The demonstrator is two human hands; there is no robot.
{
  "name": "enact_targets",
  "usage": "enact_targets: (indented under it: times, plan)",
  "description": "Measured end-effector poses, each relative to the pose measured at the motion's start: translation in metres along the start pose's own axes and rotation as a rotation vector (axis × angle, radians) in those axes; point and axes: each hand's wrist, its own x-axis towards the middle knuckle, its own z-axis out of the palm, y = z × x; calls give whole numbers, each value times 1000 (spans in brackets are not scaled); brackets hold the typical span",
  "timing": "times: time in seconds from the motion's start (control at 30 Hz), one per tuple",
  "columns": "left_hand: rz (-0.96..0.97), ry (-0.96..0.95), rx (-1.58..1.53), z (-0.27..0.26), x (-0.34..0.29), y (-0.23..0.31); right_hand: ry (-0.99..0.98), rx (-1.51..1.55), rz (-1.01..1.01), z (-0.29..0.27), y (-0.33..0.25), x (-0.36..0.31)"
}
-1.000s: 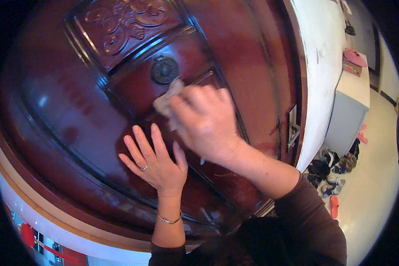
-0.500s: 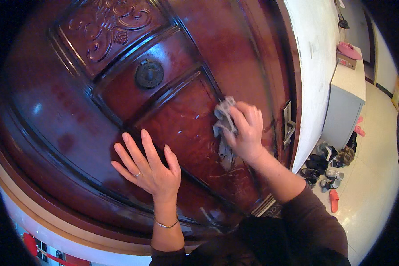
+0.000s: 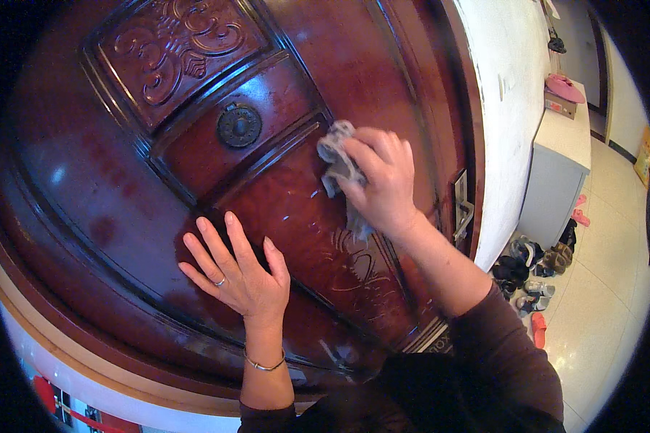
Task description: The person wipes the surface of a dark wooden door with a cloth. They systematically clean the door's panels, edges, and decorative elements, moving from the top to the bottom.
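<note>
A glossy dark red door (image 3: 108, 173) with carved panels fills most of the head view. My right hand (image 3: 384, 177) is closed round a crumpled grey cloth (image 3: 337, 153), which touches the door beside a raised moulding. Part of the cloth hangs below my fingers. My left hand (image 3: 242, 274) lies flat on the door with fingers spread, holding nothing; a ring and a bracelet show on it. Above it sits a round dark peephole fitting (image 3: 239, 125). Faint scrolled carving (image 3: 368, 263) shows on the panel below the cloth.
A metal door handle (image 3: 463, 209) stands at the door's right edge, beside a white wall (image 3: 509, 123). Beyond it are a grey cabinet (image 3: 556, 180) with a pink hat (image 3: 564, 89) on a box, several shoes (image 3: 513, 268) and an orange slipper (image 3: 539, 330) on the tiled floor.
My right hand has moved up and to the left across the door with the cloth. My left hand stays flat in nearly the same place.
</note>
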Motion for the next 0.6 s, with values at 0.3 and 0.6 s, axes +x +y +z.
enact_targets:
  times: [0.3,0.6]
  plan:
    - [-17,-5,-7,-1,1,3,-111,14,125,-20,3,-105]
    - [-12,1,-19,-1,2,5,137,-30,-149,13,6,98]
